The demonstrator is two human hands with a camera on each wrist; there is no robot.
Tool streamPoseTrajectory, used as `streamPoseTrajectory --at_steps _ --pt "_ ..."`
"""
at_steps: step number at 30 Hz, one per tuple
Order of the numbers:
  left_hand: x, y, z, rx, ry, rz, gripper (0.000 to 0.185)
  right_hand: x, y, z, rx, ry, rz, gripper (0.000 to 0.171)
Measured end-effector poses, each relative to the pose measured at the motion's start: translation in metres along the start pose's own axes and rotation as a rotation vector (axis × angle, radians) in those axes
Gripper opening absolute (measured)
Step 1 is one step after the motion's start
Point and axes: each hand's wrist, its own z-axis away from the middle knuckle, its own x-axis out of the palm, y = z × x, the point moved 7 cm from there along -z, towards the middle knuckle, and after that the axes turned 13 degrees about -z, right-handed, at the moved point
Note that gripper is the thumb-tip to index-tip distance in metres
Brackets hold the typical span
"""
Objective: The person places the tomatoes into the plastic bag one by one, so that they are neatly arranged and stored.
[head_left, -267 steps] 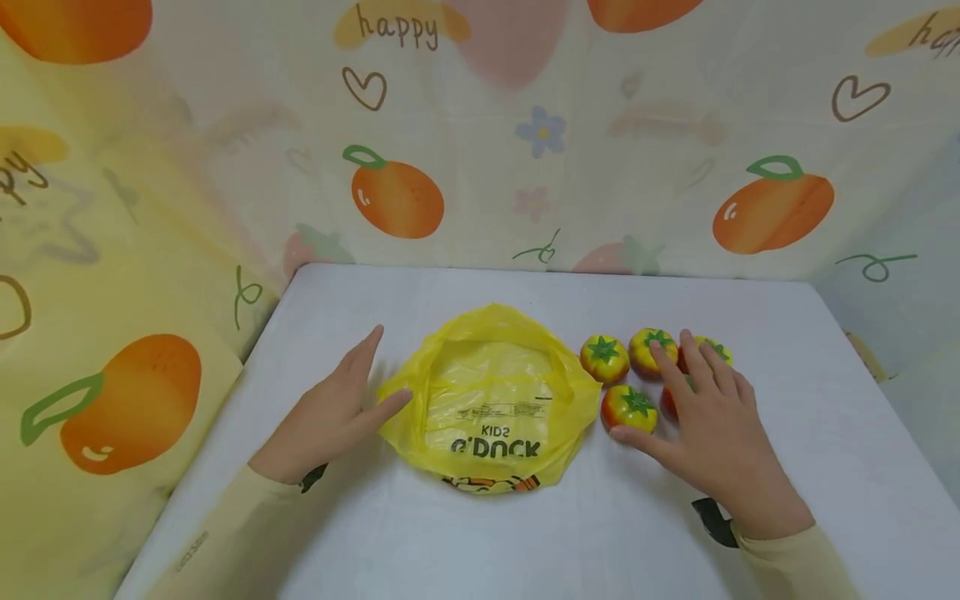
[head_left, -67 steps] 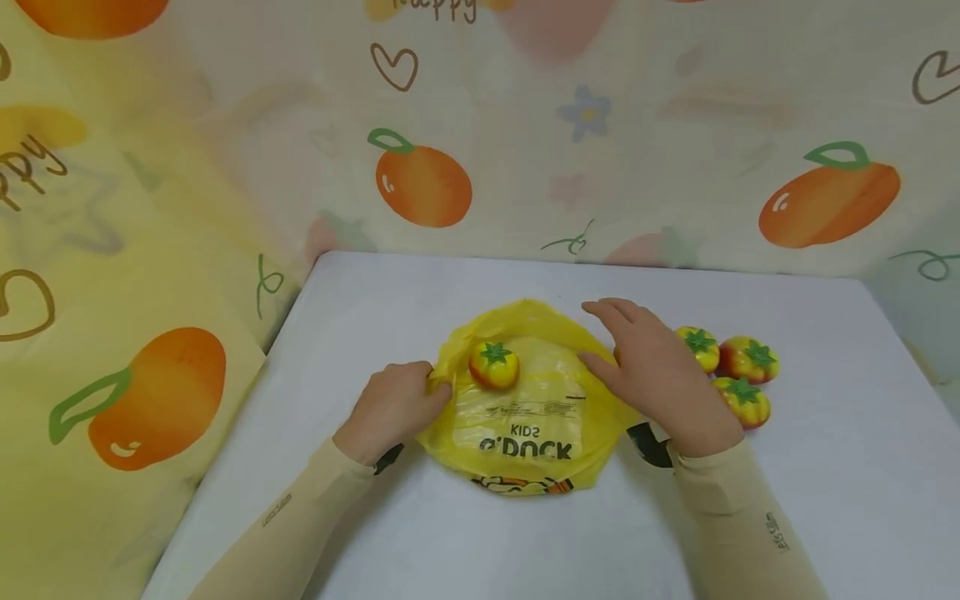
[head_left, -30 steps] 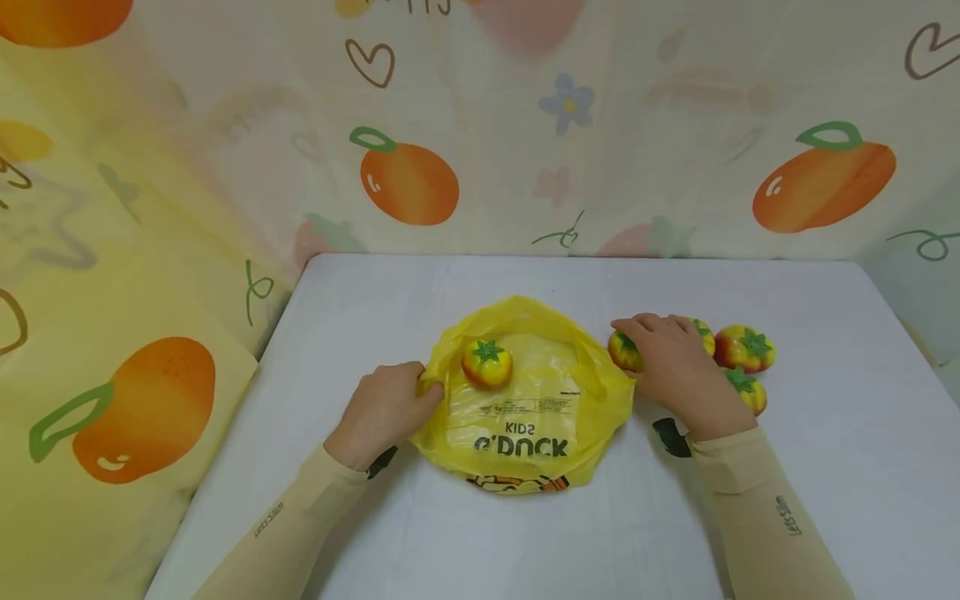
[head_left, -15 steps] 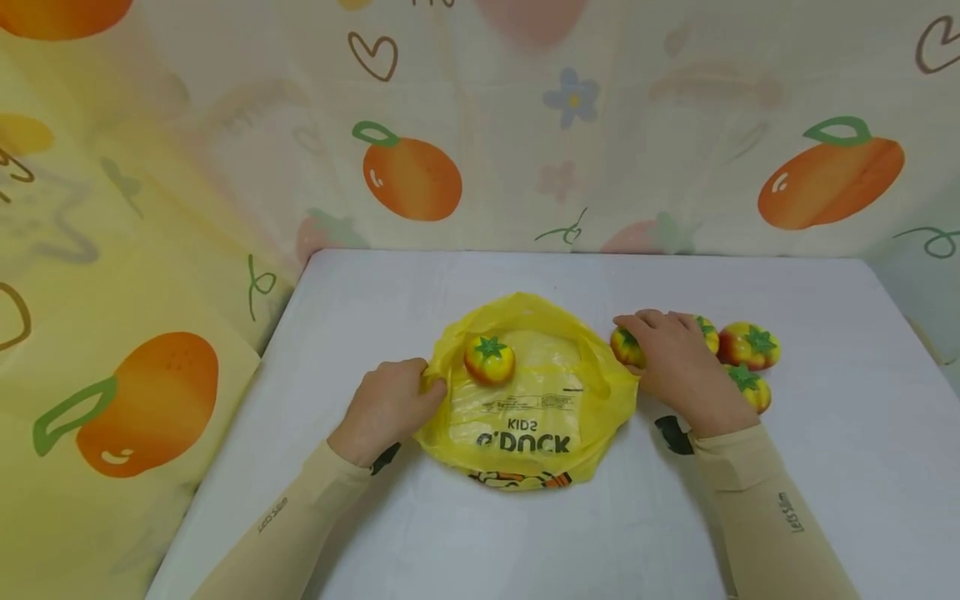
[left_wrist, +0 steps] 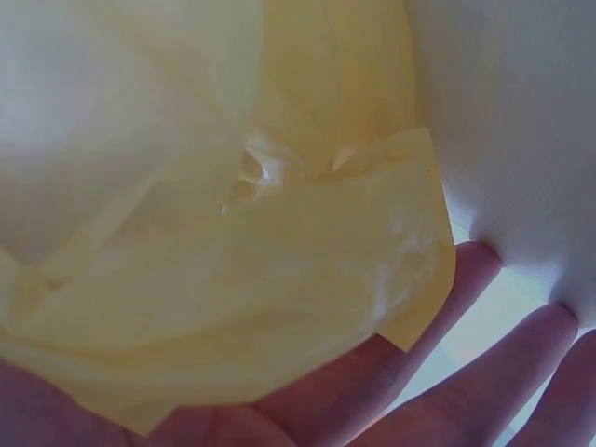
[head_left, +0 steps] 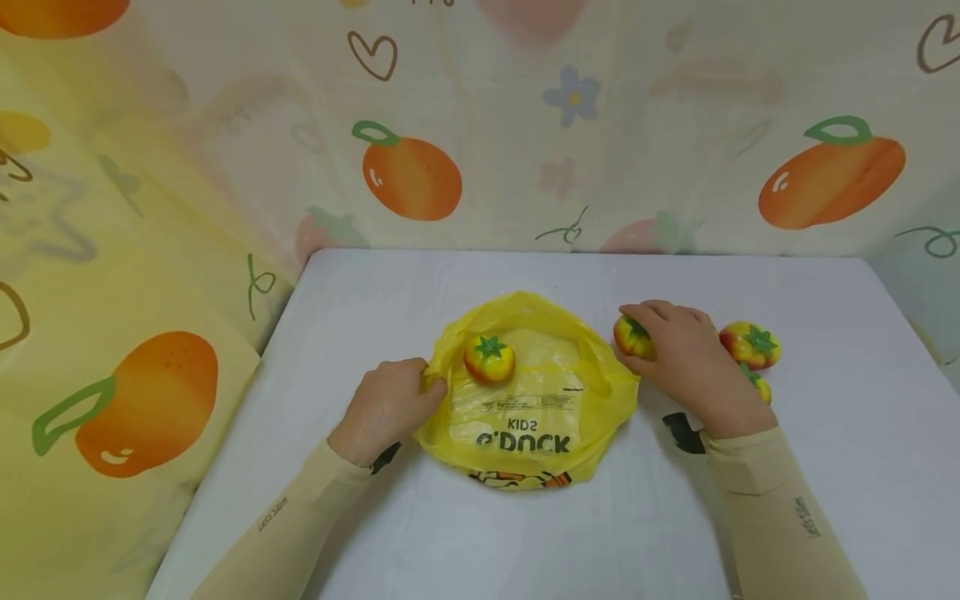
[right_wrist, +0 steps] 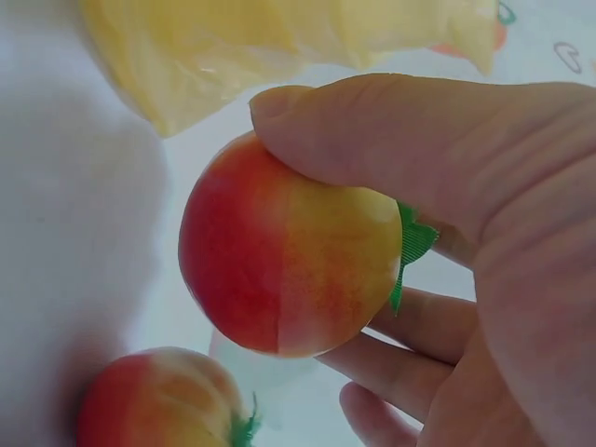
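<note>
A yellow plastic bag (head_left: pixel 517 417) with dark print lies spread on the table, its mouth facing up. One red-and-yellow toy tomato (head_left: pixel 489 359) with a green star-shaped top sits within the bag's rim, toward the left. My left hand (head_left: pixel 388 410) pinches the bag's left edge; in the left wrist view, thin yellow film (left_wrist: pixel 251 289) covers part of the fingers. Right of the bag, my right hand (head_left: pixel 686 358) grips another toy tomato (right_wrist: pixel 289 251) between thumb and fingers. Two more tomatoes lie beside that hand, one farther back (head_left: pixel 751 345) and one partly hidden by the wrist (head_left: pixel 761 388).
A white-covered table (head_left: pixel 525 542) carries everything. Behind it hangs a cloth backdrop (head_left: pixel 495 150) printed with oranges and hearts, and a yellowish cloth side (head_left: pixel 150 275) stands at the left. The right wrist view shows a loose tomato (right_wrist: pixel 163 400) below the held one.
Since the first frame, one tomato has come into the bag and my left hand has taken its edge. My right hand moved from above the bag to the tomatoes, gripped one and shifted it slightly.
</note>
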Motion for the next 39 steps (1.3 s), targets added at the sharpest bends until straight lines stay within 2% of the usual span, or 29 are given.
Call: streamPoseTrajectory --at_steps 6,15,20,25,29,39 --pt "0.001 -0.001 0.001 -0.010 -0.005 0.007 0.027 -0.005 -0.003 0.004 0.022 -0.013 -0.064 0.068" --pt "-0.001 -0.001 0.002 -0.009 0.004 0.016 0.027 -0.016 -0.023 0.005 -0.031 0.009 -0.096 0.069" --pt "-0.001 0.000 0.001 -0.008 -0.004 0.024 0.026 -0.021 -0.040 0.005 -0.049 0.013 -0.095 0.071" --pt "0.000 -0.001 0.001 0.002 0.001 0.018 0.026 -0.021 -0.064 0.004 -0.115 0.019 -0.111 0.072" --pt "-0.001 -0.001 0.000 0.005 0.002 0.015 0.026 -0.017 -0.081 -0.002 -0.139 0.007 -0.128 0.072" --pt "-0.002 0.000 0.001 0.002 0.004 0.023 0.026 0.012 -0.108 -0.016 -0.110 -0.082 -0.181 0.073"
